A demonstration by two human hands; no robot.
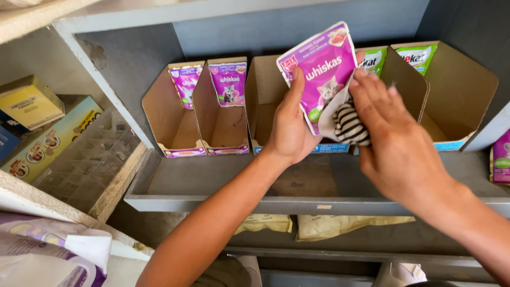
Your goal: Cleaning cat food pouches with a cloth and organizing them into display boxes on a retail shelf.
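A purple pet-food pouch (325,69) is held upright in the left hand (289,130), the grip closed on its lower left edge with the thumb laid up along the front. A striped black-and-white cloth (348,125) is pressed against the pouch's lower right corner by the right hand (396,143), whose grip is closed on the cloth with the fingers bent over it. The pouch is held in front of an open cardboard display box (263,101) on a grey shelf (212,186). Two more boxes to the left are each seen with a purple pouch (229,82) at the back. Green pouches (419,56) are stood in the boxes to the right.
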